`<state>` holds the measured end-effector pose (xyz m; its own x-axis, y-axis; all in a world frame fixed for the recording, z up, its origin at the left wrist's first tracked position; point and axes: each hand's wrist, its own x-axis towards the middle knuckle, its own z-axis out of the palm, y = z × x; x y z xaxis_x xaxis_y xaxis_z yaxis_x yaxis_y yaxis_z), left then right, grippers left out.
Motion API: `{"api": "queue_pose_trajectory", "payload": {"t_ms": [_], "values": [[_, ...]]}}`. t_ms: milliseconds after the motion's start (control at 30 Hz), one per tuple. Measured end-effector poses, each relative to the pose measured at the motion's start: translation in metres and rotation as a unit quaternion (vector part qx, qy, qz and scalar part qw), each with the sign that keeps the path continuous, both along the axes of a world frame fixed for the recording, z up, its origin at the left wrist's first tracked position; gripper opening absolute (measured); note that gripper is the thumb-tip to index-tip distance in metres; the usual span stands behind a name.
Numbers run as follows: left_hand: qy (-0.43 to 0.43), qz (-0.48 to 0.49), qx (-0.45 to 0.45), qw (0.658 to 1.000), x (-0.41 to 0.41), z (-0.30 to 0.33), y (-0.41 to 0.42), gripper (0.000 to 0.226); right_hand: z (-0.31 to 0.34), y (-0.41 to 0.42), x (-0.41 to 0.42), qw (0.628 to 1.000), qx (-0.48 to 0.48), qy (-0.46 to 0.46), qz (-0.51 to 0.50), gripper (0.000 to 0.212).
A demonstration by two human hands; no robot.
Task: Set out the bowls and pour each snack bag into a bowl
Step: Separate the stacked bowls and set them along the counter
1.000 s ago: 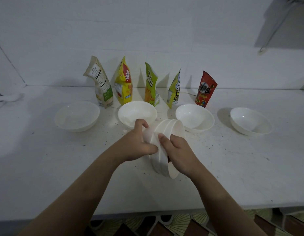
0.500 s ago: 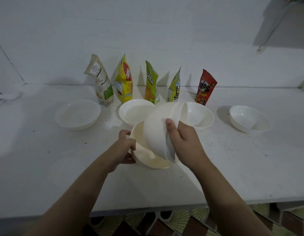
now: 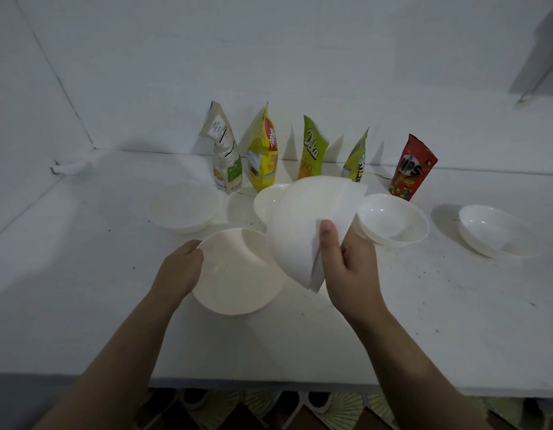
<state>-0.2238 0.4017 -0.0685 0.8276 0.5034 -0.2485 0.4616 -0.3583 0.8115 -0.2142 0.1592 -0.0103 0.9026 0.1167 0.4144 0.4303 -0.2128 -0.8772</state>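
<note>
Our left hand (image 3: 180, 268) grips a bowl (image 3: 238, 274) over the counter (image 3: 83, 305); our right hand (image 3: 349, 265) clamps the tilted stack (image 3: 303, 225). Set it down level, below the bags (image 3: 263, 156).

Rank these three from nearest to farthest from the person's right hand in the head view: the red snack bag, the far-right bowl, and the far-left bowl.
From the right hand:
1. Red snack bag, standing at the back of the table, up and to the right of the hand.
2. Far-right bowl, out to the right on the table.
3. Far-left bowl, across on the left side, beyond the left hand.
</note>
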Motion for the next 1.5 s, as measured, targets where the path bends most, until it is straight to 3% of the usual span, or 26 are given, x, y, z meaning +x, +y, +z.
{"api": "queue_pose_trajectory", "payload": {"t_ms": [233,367,433,500,567,667,800,867,1000,1200,1367,1500], "values": [[-0.006,-0.058,0.080,0.995,0.001,-0.003,0.018,0.027,-0.004,0.025,-0.004,1.000,-0.004,0.002,-0.025,0.049],[-0.003,-0.100,0.129,0.987,0.008,-0.005,0.020,0.048,-0.006,0.040,-0.004,0.998,-0.003,-0.001,-0.057,0.047],[-0.053,-0.113,0.179,0.976,0.009,-0.002,0.015,0.054,-0.007,0.045,-0.005,0.997,0.001,-0.005,-0.073,0.043],[-0.162,-0.144,0.224,0.950,0.007,0.004,0.008,0.054,-0.008,0.048,-0.006,0.996,0.003,-0.007,-0.091,0.041],[-0.236,-0.186,0.202,0.932,0.009,0.010,-0.001,0.054,-0.009,0.048,-0.007,0.994,-0.002,-0.004,-0.107,0.037],[-0.261,-0.251,0.109,0.926,0.014,0.020,-0.020,0.063,-0.010,0.045,-0.008,0.994,-0.013,-0.008,-0.110,0.022],[-0.282,-0.367,0.010,0.887,0.016,0.036,-0.049,0.087,-0.010,0.036,-0.007,0.991,-0.016,-0.021,-0.131,0.022],[-0.290,-0.383,0.005,0.877,0.014,0.042,-0.066,0.090,-0.009,0.028,-0.005,0.991,0.009,-0.019,-0.130,0.020],[-0.296,-0.405,0.091,0.860,0.013,0.049,-0.102,0.097,-0.010,0.004,0.002,0.992,0.035,-0.009,-0.117,0.021],[-0.245,-0.398,0.115,0.876,0.019,0.054,-0.162,0.106,-0.003,-0.059,0.016,0.998,-0.004,0.051,-0.042,0.031],[-0.224,-0.419,0.125,0.871,0.026,0.044,-0.190,0.107,0.006,-0.109,0.029,0.996,-0.034,0.087,0.015,0.029],[-0.282,-0.318,0.120,0.897,0.021,0.038,-0.231,0.099,0.001,-0.131,0.035,0.994,-0.057,0.088,0.044,0.041]]}}
